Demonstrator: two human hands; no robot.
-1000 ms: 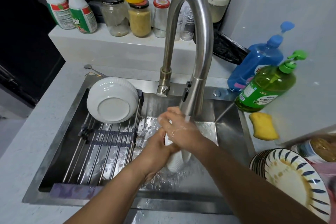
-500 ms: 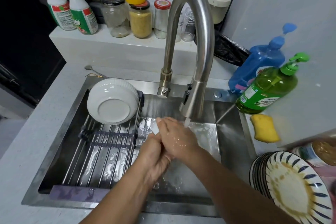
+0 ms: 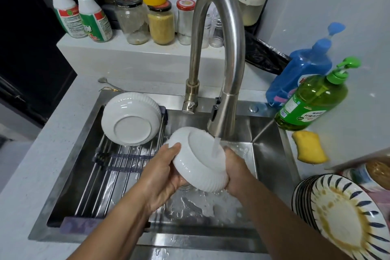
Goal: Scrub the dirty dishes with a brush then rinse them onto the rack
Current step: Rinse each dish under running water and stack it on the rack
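Note:
I hold a white ribbed bowl (image 3: 196,158) upside down over the steel sink (image 3: 272,154), its base turned up under the water running from the faucet (image 3: 221,53). My left hand (image 3: 162,173) grips the bowl's left rim with the thumb on top. My right hand (image 3: 236,171) grips its right side, partly hidden behind the bowl. A second white bowl (image 3: 130,119) lies upside down at the far end of the roll-up rack (image 3: 101,175) across the sink's left half. No brush is visible.
A stack of dirty blue-striped plates (image 3: 341,213) sits on the counter at lower right. A yellow sponge (image 3: 309,147), a green soap bottle (image 3: 312,99) and a blue bottle (image 3: 299,69) stand right of the sink. Jars and spray bottles line the back ledge.
Both hands were clasped together around the bowl under the tap, hiding most of it. Now the bowl is turned base up and held wide between the two hands under the stream.

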